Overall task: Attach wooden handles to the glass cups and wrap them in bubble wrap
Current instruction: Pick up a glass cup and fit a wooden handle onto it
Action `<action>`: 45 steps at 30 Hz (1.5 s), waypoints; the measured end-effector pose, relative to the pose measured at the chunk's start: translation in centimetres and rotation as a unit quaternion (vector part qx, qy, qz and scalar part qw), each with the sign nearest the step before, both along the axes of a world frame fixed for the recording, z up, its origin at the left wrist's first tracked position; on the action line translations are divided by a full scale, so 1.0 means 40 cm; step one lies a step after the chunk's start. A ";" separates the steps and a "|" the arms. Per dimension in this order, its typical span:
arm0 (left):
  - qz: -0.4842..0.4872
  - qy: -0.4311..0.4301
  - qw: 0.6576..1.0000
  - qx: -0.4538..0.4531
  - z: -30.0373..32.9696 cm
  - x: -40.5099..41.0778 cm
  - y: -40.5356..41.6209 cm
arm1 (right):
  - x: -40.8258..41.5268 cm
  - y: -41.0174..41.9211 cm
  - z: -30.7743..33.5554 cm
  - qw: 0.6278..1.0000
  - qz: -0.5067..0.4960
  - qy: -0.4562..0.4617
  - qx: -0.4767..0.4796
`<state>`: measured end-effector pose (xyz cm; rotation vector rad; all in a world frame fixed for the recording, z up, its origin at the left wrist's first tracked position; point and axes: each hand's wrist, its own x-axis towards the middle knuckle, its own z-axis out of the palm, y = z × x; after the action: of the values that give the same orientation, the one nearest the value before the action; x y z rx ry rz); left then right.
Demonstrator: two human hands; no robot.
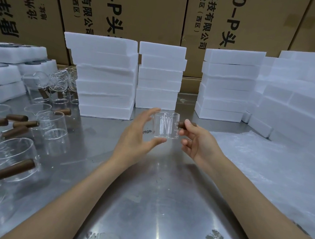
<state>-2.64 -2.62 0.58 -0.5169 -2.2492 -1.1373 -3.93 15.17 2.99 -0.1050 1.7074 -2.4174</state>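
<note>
left hand (138, 136) is gripping small clear glass cup (165, 125) above steel table (155, 196), right hand (199, 140) is pinching its brown wooden handle (183, 125).

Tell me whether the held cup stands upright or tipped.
Upright. The glass cup has its flat base lowest, its rim on top, and its wooden handle sticking out sideways into the right hand.

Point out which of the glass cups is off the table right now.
The glass cup held up at the centre: left hand cradles it, right hand pinches its wooden handle. The other cups stand at left.
</note>
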 end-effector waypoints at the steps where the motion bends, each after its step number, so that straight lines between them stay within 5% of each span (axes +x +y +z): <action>1: 0.010 0.010 1.000 0.002 0.002 0.001 0.001 | -0.001 -0.001 -0.001 1.000 -0.001 -0.004 -0.002; 7: 0.061 0.096 0.993 -0.025 0.012 0.012 0.004 | -0.006 -0.002 -0.004 0.998 -0.023 -0.015 0.058; 16: 0.085 0.156 0.978 -0.108 0.012 0.023 0.018 | 0.011 -0.040 -0.033 0.977 0.019 0.111 0.183; 26: 0.073 0.087 0.991 -0.068 0.016 0.019 0.004 | 0.008 -0.014 -0.015 0.995 0.082 0.060 0.022; 32: 0.083 0.102 0.989 -0.063 0.024 0.021 0.007 | 0.008 -0.012 -0.008 0.988 0.137 0.047 0.058; 41: 0.145 0.167 0.964 -0.144 0.016 0.021 0.010 | 0.019 -0.049 -0.035 0.962 0.006 0.147 0.229; 45: 0.131 0.186 0.963 -0.145 0.021 0.026 0.017 | 0.005 -0.040 -0.039 0.967 -0.026 0.135 0.216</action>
<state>-1.60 -1.92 1.44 -0.4827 -2.0802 -0.5288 -3.74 13.57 1.43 -0.3463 2.3421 -2.0772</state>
